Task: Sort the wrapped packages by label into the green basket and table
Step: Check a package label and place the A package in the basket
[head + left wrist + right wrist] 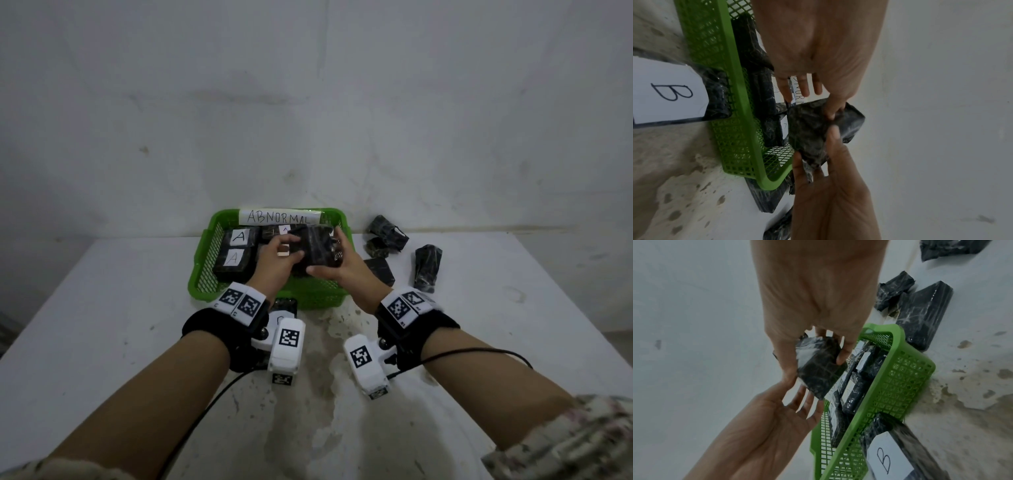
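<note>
Right now both of my hands are on one dark wrapped package (313, 247), raised just above the green basket (205, 274). My left hand (277, 262) grips its near left side, thumb over the top and fingers (805, 84) partly spread behind it. My right hand (342, 265) pinches the right end, thumb below and fingers (844, 353) curled over the far edge. I cannot see a label on the face of the package turned toward me.

Below the hands, the basket sits on the pale table (102, 325) against the wall, with a paper strip reading ABNORMAL (279, 216) on its far rim. Inside lie dark packages with white labels; two at the left (236, 253) show the letter A. Just outside the basket's near wall, touching it, lies a package labelled B (672, 92). To the right of the basket, several more dark packages (388, 236) lie on the table, one (427, 263) a little apart from the rest.
</note>
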Tool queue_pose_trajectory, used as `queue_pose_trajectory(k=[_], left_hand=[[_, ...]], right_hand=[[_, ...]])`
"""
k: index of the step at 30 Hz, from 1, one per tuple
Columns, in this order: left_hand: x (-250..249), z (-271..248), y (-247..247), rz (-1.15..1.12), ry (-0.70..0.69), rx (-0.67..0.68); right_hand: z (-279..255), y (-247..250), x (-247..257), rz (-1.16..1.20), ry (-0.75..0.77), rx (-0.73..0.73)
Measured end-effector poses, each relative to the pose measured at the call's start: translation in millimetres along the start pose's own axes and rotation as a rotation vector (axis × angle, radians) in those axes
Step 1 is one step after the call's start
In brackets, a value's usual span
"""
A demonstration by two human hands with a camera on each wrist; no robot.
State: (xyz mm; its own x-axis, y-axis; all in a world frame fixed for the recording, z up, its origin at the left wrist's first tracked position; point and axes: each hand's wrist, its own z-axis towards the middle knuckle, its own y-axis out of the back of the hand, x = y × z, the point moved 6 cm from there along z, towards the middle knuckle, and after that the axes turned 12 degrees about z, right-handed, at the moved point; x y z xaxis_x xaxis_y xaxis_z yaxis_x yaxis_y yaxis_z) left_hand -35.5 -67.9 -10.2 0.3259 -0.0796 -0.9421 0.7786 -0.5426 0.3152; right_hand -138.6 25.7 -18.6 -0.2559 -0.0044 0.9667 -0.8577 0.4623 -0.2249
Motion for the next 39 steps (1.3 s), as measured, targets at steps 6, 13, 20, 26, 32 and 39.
queue_pose_trajectory(k=[6, 13, 20, 26, 32, 39], left_hand=[[-5, -2, -11, -0.211, 0.09, 0.218], [-4, -3, -11, -0.244, 0.116, 0.256], [-9, -10, -19, -0.213, 0.057, 0.282], [-6, -4, -14, -0.184, 0.067, 0.203], [-5, -3, -15, -0.174, 0.086, 0.251], [-6, 1, -9, -0.183, 0.099, 0.148]], right_hand=[[-3, 8, 5, 0.042, 0.02, -0.053], [-2, 14, 18, 0.09, 0.116, -0.191], [0, 2, 11, 0.06, 0.059, -0.173], [4, -5, 9, -0.035, 0.017, -0.091], [3, -6, 5, -0.036, 0.027, -0.056], [0, -10, 6, -0.03, 0.029, 0.029]])
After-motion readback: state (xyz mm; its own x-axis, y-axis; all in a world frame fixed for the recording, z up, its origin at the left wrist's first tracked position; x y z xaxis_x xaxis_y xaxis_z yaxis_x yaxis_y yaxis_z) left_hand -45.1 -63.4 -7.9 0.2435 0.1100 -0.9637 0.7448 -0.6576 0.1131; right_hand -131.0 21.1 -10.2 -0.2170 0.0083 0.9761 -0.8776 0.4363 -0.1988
